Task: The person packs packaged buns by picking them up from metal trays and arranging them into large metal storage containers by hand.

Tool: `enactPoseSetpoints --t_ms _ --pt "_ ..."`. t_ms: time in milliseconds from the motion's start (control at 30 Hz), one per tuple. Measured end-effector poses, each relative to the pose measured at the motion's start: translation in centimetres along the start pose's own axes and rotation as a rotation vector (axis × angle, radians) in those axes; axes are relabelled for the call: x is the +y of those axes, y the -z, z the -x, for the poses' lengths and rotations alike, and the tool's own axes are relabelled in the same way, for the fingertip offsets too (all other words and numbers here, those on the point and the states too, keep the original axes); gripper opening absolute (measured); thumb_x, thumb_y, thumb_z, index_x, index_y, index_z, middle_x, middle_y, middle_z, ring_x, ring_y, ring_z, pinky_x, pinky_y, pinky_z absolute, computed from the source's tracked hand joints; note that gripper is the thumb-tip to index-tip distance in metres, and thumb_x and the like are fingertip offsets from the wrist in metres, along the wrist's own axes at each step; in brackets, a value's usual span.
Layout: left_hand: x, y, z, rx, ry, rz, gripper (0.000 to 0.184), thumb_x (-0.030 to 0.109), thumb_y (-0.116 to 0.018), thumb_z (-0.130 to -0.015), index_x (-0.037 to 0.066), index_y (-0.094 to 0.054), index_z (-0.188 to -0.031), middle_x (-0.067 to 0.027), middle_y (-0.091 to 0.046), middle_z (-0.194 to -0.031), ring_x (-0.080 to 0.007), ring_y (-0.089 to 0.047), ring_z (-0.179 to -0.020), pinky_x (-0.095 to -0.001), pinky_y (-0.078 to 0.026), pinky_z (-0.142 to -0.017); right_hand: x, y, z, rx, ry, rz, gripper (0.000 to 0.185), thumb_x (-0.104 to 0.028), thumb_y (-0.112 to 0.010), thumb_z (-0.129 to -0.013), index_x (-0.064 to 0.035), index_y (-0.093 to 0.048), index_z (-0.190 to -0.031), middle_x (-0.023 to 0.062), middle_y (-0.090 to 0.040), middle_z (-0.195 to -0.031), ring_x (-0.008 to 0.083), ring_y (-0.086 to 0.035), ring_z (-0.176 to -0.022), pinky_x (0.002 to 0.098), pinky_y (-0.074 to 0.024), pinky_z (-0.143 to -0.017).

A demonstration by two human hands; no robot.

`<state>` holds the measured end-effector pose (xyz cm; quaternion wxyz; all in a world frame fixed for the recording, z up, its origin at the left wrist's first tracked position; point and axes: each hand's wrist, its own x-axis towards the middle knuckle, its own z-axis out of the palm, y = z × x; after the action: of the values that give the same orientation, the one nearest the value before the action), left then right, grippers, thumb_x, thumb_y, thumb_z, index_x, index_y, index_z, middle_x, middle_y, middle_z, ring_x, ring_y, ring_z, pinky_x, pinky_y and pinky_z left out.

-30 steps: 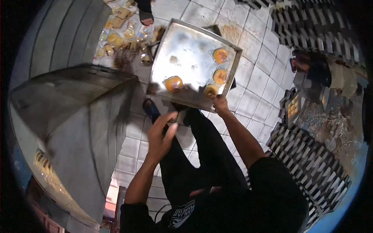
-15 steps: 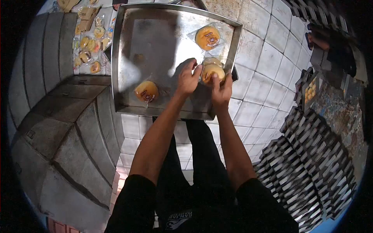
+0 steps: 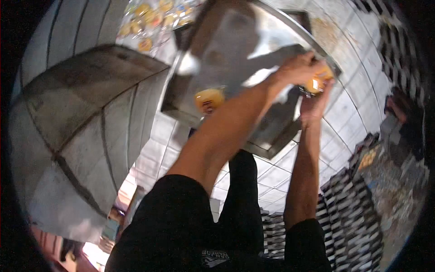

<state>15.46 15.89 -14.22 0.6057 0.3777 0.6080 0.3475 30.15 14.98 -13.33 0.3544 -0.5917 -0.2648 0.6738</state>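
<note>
A large metal tray lies tilted in view beneath my arms. Round golden buns in clear wrapping are at its right corner, blurred by motion. My right hand holds a wrapped bun from below, its dark-printed side partly visible. My left hand reaches across the tray and closes at the bun's upper side; its fingertips are smeared, and whether a second bun is beneath them I cannot make out. Another wrapped bun rests on the tray's near left part, close to my left forearm.
Several wrapped buns lie on the white surface beyond the tray's left side. Grey metal cabinets stand at left. White tiles run along the right. Stacked dark and light pieces and a person are at far right.
The view has turned and shifted, so the tray looks rotated. Both hands now meet at the tray's right corner; my left hand has come over to the bun there.
</note>
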Motion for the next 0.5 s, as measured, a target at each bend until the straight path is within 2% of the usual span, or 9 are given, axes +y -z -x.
enactPoseSetpoints --t_ms 33,67,133,200,267,333,367,433,500 --pt "0.4 0.7 2.2 0.088 0.085 0.035 0.083 0.063 -0.046 -0.099 -0.006 -0.043 -0.146 -0.0290 -0.050 -0.145 -0.0419 -0.049 -0.134 -0.0444 -0.039 -0.113 -0.9 -0.4 0.7 -0.084 -0.014 0.072 0.069 -0.066 -0.045 -0.100 -0.0152 -0.046 -0.147 0.0065 -0.056 -0.142 0.0232 -0.052 -0.130 0.0471 -0.0358 -0.109" --pt "1.8 0.5 5.3 0.169 0.159 0.075 0.081 0.061 -0.046 -0.099 -0.006 -0.044 -0.144 -0.0295 -0.049 -0.145 -0.0421 -0.049 -0.134 -0.0451 -0.037 -0.114 -1.2 -1.4 2.1 -0.061 -0.006 0.125 0.066 -0.063 -0.041 -0.102 -0.0150 -0.046 -0.147 0.0086 -0.055 -0.143 0.0236 -0.051 -0.133 0.0463 -0.0372 -0.111" --pt "0.6 0.6 13.1 0.376 0.008 0.014 0.070 0.053 -0.053 -0.099 -0.002 -0.048 -0.142 -0.0279 -0.049 -0.145 -0.0412 -0.048 -0.134 -0.0465 -0.035 -0.115 -0.4 -1.4 5.7 -0.311 -0.014 0.195 0.062 -0.059 -0.039 -0.105 -0.0135 -0.045 -0.147 0.0103 -0.054 -0.144 0.0241 -0.052 -0.132 0.0452 -0.0382 -0.113" --pt "-1.6 0.9 20.4 0.632 -0.008 0.050 0.059 0.043 -0.060 -0.097 0.002 -0.053 -0.139 -0.0256 -0.051 -0.144 -0.0397 -0.049 -0.134 -0.0472 -0.034 -0.116 0.3 -2.8 11.2 -0.494 -0.259 0.186 0.057 -0.053 -0.039 -0.107 -0.0121 -0.044 -0.147 0.0109 -0.053 -0.144 0.0244 -0.053 -0.130 0.0429 -0.0401 -0.113" --pt "-3.4 4.0 27.3 0.569 0.004 -0.140 0.055 0.037 -0.066 -0.095 0.004 -0.056 -0.137 -0.0240 -0.051 -0.145 -0.0387 -0.048 -0.135 -0.0479 -0.035 -0.115 4.1 -4.5 16.8 -0.335 -0.474 0.076 0.064 -0.057 -0.040 -0.105 -0.0098 -0.042 -0.148 0.0098 -0.053 -0.143 0.0259 -0.051 -0.132 0.0440 -0.0399 -0.112" --pt "-7.3 8.0 30.0 0.371 -0.045 -0.126 0.055 0.042 -0.061 -0.097 0.005 -0.058 -0.138 -0.0243 -0.049 -0.148 -0.0388 -0.045 -0.138 -0.0507 -0.030 -0.117 7.9 -7.7 21.3 -0.253 -0.553 -0.049 0.074 -0.067 -0.039 -0.101 -0.0104 -0.040 -0.149 0.0100 -0.051 -0.144 0.0268 -0.049 -0.134 0.0440 -0.0401 -0.113" --pt "-8.9 9.7 29.5 0.389 -0.048 -0.120 0.055 0.042 -0.061 -0.097 0.005 -0.058 -0.138 -0.0243 -0.049 -0.148 -0.0388 -0.045 -0.138 -0.0507 -0.030 -0.117 9.8 -8.5 22.2 -0.267 -0.552 -0.036 0.074 -0.067 -0.039 -0.101 -0.0104 -0.040 -0.149 0.0100 -0.051 -0.144 0.0268 -0.049 -0.134 0.0440 -0.0401 -0.113" --pt "-11.6 12.9 28.8 0.076 -0.061 -0.349 0.058 0.049 -0.053 -0.100 0.009 -0.055 -0.142 -0.0241 -0.047 -0.150 -0.0396 -0.040 -0.142 -0.0546 -0.024 -0.119 13.4 -9.6 22.9 -0.143 -0.465 -0.139 0.084 -0.075 -0.037 -0.096 -0.0114 -0.037 -0.151 0.0100 -0.049 -0.146 0.0276 -0.047 -0.136 0.0449 -0.0394 -0.114" --pt "-15.2 11.0 27.9 0.115 -0.072 -0.248 0.060 0.052 -0.049 -0.101 0.011 -0.052 -0.145 -0.0243 -0.046 -0.151 -0.0392 -0.039 -0.143 -0.0553 -0.022 -0.119 14.4 -9.9 22.6 -0.203 -0.421 -0.171 0.085 -0.076 -0.035 -0.096 -0.0116 -0.036 -0.151 0.0097 -0.048 -0.146 0.0275 -0.047 -0.136 0.0454 -0.0395 -0.114"
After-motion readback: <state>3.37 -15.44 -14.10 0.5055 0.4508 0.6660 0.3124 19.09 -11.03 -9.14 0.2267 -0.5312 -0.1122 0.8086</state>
